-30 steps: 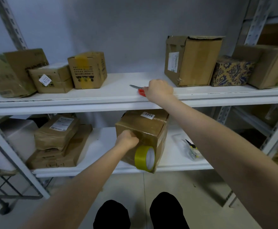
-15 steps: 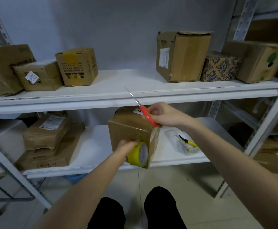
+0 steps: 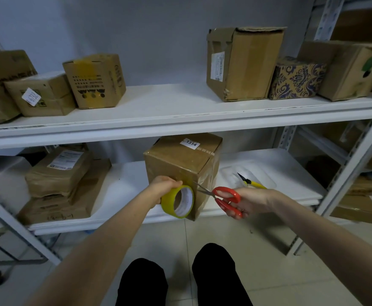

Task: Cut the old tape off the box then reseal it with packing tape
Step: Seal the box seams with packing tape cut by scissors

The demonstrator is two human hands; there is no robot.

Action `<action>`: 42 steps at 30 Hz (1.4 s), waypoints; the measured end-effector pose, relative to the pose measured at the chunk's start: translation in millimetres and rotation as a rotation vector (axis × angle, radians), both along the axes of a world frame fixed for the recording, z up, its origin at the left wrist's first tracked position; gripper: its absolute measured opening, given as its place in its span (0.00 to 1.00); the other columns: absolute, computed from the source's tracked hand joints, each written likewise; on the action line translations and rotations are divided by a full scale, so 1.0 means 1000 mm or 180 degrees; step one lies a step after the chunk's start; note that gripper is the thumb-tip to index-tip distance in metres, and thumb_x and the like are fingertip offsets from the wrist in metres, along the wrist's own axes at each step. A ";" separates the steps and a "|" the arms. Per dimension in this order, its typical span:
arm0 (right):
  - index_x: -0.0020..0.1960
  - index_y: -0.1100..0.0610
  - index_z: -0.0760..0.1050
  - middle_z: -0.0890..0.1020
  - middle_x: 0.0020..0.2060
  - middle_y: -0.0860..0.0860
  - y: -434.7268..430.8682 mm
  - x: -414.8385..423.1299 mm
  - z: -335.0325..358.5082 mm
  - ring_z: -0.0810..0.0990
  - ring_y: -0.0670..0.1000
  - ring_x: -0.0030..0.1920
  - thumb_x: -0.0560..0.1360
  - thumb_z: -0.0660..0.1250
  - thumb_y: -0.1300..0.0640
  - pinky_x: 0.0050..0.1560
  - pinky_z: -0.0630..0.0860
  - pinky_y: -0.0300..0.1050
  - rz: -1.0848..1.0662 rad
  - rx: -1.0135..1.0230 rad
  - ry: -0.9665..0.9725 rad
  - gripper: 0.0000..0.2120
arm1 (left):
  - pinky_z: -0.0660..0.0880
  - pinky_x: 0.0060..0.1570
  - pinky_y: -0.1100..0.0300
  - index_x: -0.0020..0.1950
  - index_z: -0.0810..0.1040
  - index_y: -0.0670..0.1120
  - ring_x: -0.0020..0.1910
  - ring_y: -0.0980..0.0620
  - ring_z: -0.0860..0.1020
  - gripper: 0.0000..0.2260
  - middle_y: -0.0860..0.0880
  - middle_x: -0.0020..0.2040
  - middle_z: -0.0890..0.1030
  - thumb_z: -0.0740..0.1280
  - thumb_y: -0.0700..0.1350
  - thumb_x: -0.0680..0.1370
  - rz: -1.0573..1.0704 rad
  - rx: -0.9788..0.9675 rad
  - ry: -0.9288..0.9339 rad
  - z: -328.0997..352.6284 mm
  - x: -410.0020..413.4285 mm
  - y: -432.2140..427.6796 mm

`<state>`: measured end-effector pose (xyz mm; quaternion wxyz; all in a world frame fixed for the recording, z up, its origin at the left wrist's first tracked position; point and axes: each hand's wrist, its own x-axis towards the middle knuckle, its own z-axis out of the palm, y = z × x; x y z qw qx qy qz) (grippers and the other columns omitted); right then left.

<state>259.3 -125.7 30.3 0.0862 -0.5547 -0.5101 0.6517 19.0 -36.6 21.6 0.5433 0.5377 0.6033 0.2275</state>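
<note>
Left hand (image 3: 164, 186): curled round yellow packing-tape roll (image 3: 177, 202), pressed to near face of brown cardboard box (image 3: 180, 157).
Right hand (image 3: 250, 200): fingers through loops of red-handled steel scissors (image 3: 224, 198), blades parted, tips at box's near corner, just right of roll.
Box: centre of lower white shelf (image 3: 268, 164).
Advice: keep strip taut, blades square, cut close to cardboard.
Forearms: extended forward, converging.

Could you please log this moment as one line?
left hand grips tape roll at box | right hand holds scissors, blades open by roll
</note>
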 end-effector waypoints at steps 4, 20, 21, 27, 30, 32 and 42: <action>0.40 0.52 0.69 0.72 0.33 0.49 0.009 -0.005 -0.001 0.70 0.47 0.32 0.62 0.65 0.30 0.32 0.61 0.39 -0.0018 -0.0015 -0.0100 0.25 | 0.76 0.57 0.49 0.53 0.78 0.44 0.55 0.43 0.77 0.09 0.43 0.55 0.78 0.71 0.46 0.75 -0.0018 -0.0033 0.0009 -0.001 -0.003 0.002; 0.39 0.52 0.65 0.70 0.30 0.50 0.030 -0.035 0.001 0.68 0.48 0.28 0.57 0.65 0.26 0.29 0.59 0.38 0.0051 0.0431 -0.0504 0.30 | 0.77 0.56 0.51 0.59 0.78 0.40 0.56 0.43 0.79 0.17 0.42 0.57 0.80 0.72 0.47 0.74 -0.0300 -0.0038 -0.0019 -0.005 -0.013 0.010; 0.39 0.52 0.65 0.70 0.30 0.50 0.031 -0.036 0.001 0.67 0.47 0.28 0.57 0.65 0.26 0.30 0.59 0.38 0.0040 0.0440 -0.0498 0.30 | 0.77 0.55 0.52 0.58 0.78 0.41 0.55 0.44 0.79 0.16 0.42 0.56 0.80 0.72 0.46 0.74 -0.0262 -0.0018 0.0003 -0.004 -0.012 0.011; 0.38 0.52 0.68 0.70 0.30 0.50 0.031 -0.029 -0.010 0.64 0.47 0.28 0.63 0.65 0.31 0.31 0.56 0.40 -0.0188 0.0288 -0.0190 0.25 | 0.76 0.58 0.50 0.60 0.76 0.41 0.54 0.43 0.79 0.15 0.40 0.57 0.79 0.71 0.41 0.74 -0.0386 -0.0280 -0.0064 0.004 -0.015 0.015; 0.38 0.53 0.69 0.70 0.30 0.50 0.030 -0.027 -0.017 0.64 0.47 0.28 0.64 0.65 0.32 0.30 0.56 0.39 -0.0337 0.0268 -0.0101 0.23 | 0.75 0.61 0.48 0.59 0.76 0.42 0.58 0.41 0.78 0.15 0.39 0.58 0.79 0.71 0.40 0.74 -0.0414 -0.0450 -0.0039 0.006 -0.014 0.016; 0.38 0.53 0.69 0.71 0.29 0.50 0.030 -0.027 -0.019 0.64 0.46 0.27 0.65 0.64 0.34 0.29 0.56 0.39 -0.0436 0.0272 -0.0056 0.22 | 0.75 0.61 0.47 0.60 0.74 0.43 0.59 0.41 0.77 0.15 0.39 0.59 0.78 0.71 0.41 0.74 -0.0459 -0.0496 -0.0010 0.007 -0.013 0.017; 0.39 0.53 0.67 0.69 0.29 0.50 0.033 -0.025 -0.004 0.64 0.47 0.28 0.66 0.64 0.35 0.31 0.56 0.40 -0.0371 0.0648 -0.0076 0.21 | 0.69 0.30 0.66 0.59 0.74 0.48 0.36 0.56 0.72 0.11 0.51 0.42 0.76 0.67 0.49 0.78 -0.1238 -0.0104 0.0951 0.010 -0.021 0.008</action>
